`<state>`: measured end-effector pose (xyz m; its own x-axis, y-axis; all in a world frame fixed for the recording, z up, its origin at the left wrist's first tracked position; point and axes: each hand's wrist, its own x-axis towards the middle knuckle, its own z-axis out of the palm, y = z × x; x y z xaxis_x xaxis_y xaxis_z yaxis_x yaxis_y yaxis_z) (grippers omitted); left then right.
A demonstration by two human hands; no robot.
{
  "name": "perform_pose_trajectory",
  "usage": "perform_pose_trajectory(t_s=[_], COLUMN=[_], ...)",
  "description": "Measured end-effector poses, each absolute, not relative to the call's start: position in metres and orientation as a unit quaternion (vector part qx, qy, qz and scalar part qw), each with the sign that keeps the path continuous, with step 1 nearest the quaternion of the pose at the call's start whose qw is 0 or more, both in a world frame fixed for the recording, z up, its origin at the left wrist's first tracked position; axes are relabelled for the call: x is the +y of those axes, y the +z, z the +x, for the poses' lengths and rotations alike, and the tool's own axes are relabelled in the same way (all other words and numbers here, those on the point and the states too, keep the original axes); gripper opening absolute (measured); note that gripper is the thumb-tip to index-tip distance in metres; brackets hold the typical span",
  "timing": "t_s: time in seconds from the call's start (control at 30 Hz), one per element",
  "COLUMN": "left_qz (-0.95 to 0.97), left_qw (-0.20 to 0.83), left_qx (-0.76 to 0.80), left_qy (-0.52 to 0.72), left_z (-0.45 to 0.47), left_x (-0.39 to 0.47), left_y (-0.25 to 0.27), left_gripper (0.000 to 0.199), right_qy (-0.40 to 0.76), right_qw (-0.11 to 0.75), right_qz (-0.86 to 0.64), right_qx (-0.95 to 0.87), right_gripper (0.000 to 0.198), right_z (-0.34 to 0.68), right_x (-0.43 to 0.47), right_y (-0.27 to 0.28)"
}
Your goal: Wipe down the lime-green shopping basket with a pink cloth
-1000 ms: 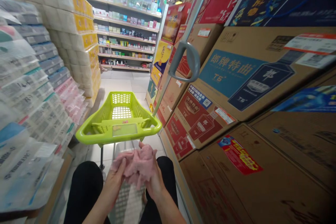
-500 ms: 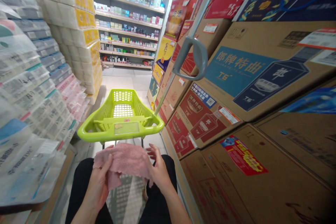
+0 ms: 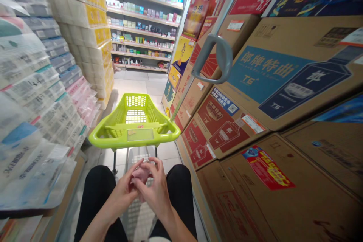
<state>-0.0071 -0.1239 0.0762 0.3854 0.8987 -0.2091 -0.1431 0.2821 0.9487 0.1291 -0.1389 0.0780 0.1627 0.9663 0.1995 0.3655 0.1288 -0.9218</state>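
A pink cloth (image 3: pixel 141 174) is bunched into a small bundle between my two hands, above the floor and between my knees. My left hand (image 3: pixel 126 186) wraps round its left side, fingers curled. From the right, my right hand (image 3: pixel 154 181) presses on the bundle with bent fingers and the thumb across its front. Most of the cloth is hidden by the fingers. Just beyond the hands stands a lime-green shopping cart (image 3: pixel 138 141) with a perforated basket.
A pole with a grey loop handle (image 3: pixel 214 60) rises at the cart's right. Stacked cardboard boxes (image 3: pixel 266 68) line the right side. Packaged tissue bundles (image 3: pixel 68 11) and plastic-wrapped packs (image 3: pixel 31 94) are piled on the left. Shelves of small goods (image 3: pixel 144 30) stand at the far end.
The pink cloth, spread out between both hands before, is now crumpled into a small bundle. My hands have come together. The view has shifted slightly.
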Motion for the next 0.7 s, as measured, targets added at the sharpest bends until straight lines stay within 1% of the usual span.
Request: perform_pose_trajectory(t_s=[0.03, 0.07, 0.13, 0.2, 0.23, 0.3, 0.37, 0.4, 0.47, 0.6, 0.63, 0.7], left_qz=[0.470, 0.472, 0.471, 0.465, 0.458, 0.439, 0.401, 0.373, 0.304, 0.201, 0.185, 0.159], left_qw=[0.691, 0.693, 0.689, 0.661, 0.645, 0.623, 0.628, 0.639, 0.658, 0.663, 0.667, 0.680], left_qx=[0.400, 0.395, 0.401, 0.440, 0.467, 0.510, 0.523, 0.522, 0.517, 0.524, 0.525, 0.526], left_qy=[0.376, 0.374, 0.379, 0.391, 0.395, 0.400, 0.413, 0.425, 0.456, 0.496, 0.495, 0.485], left_z=[-0.008, -0.008, -0.009, -0.011, -0.012, -0.014, -0.013, -0.012, -0.008, 0.000, 0.001, 0.002], left_x=[-0.123, -0.122, -0.119, -0.116, -0.114, -0.111, -0.109, -0.110, -0.111, -0.116, -0.117, -0.118], left_y=[0.075, 0.074, 0.069, 0.062, 0.058, 0.051, 0.047, 0.047, 0.051, 0.062, 0.063, 0.065], left_gripper=[0.078, 0.077, 0.078, 0.077, 0.073, 0.058, 0.042, 0.038, 0.039, 0.057, 0.056, 0.047], right_qy=[0.301, 0.297, 0.292, 0.306, 0.322, 0.357, 0.373, 0.375, 0.381, 0.383, 0.374, 0.347], right_qw=[0.497, 0.507, 0.532, 0.556, 0.566, 0.576, 0.570, 0.562, 0.540, 0.521, 0.520, 0.525], right_qz=[-0.583, -0.580, -0.575, -0.573, -0.572, -0.569, -0.570, -0.570, -0.561, -0.558, -0.571, -0.605], right_qx=[-0.568, -0.565, -0.549, -0.519, -0.500, -0.466, -0.459, -0.467, -0.498, -0.520, -0.514, -0.487], right_gripper=[0.022, 0.016, 0.019, 0.021, 0.022, 0.025, 0.025, 0.024, 0.024, 0.025, 0.025, 0.027], right_z=[0.130, 0.131, 0.136, 0.142, 0.145, 0.149, 0.150, 0.149, 0.145, 0.139, 0.140, 0.144], right_x=[-0.139, -0.139, -0.137, -0.135, -0.133, -0.131, -0.131, -0.132, -0.136, -0.140, -0.139, -0.136], right_y=[0.075, 0.073, 0.069, 0.065, 0.064, 0.063, 0.063, 0.064, 0.064, 0.062, 0.061, 0.058])
